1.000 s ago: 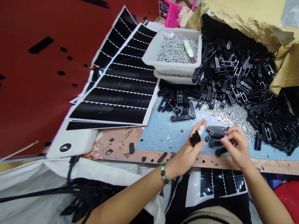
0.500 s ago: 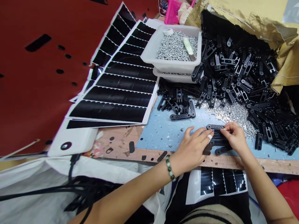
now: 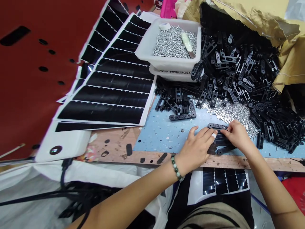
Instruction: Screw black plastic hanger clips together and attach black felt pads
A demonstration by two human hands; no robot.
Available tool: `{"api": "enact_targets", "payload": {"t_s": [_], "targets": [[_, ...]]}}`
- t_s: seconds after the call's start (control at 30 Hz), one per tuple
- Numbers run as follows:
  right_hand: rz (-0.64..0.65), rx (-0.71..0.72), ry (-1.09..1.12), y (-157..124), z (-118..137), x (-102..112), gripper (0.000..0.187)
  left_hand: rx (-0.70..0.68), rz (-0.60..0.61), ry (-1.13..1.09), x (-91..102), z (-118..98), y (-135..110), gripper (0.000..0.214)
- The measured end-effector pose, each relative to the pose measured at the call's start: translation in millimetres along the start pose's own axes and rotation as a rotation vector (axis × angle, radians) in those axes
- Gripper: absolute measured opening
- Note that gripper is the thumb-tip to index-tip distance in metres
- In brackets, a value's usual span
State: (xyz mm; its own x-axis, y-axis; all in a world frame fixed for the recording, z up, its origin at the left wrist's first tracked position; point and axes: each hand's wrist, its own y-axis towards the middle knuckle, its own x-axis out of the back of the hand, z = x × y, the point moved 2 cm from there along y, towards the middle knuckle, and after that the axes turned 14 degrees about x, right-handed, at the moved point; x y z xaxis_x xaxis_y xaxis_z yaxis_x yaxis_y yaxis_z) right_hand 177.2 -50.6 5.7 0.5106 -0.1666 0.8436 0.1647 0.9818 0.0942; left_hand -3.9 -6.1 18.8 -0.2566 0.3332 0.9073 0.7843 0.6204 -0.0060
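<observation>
Aligning slim black plastic bars (image 3: 221, 139), seemingly, next needs steadiness: left hand (image 3: 197, 147) spread, nine o'clock; right hand (image 3: 237, 135) pinching something unclear, three.

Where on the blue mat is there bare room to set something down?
Widest: the left of the blue mat, between the sticker sheets, left hand and wooden edge, with only small bits there. A narrow strip lies right of the right hand, between black pile and edge. Crowded: the row of black parts at both hands, and loose silver hardware beyond.
</observation>
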Motion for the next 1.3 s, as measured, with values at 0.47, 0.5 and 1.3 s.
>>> {"api": "enact_targets", "payload": {"t_s": [0.47,0.5,1.3], "targets": [[-0.076,0.439,0.422,-10.9,60.0,12.9,0.008,0.129,0.055,-0.555,18.6,10.0,3.2,0.044],[-0.123,0.359,0.467,-9.6,54.4,12.8,0.010,0.154,0.000,-0.588,19.8,12.9,3.2,0.044],[-0.097,-0.136,0.551,8.2,2.1,-15.9,0.028,0.107,-0.007,-0.085,8.8,12.6,6.9,0.039]]}}
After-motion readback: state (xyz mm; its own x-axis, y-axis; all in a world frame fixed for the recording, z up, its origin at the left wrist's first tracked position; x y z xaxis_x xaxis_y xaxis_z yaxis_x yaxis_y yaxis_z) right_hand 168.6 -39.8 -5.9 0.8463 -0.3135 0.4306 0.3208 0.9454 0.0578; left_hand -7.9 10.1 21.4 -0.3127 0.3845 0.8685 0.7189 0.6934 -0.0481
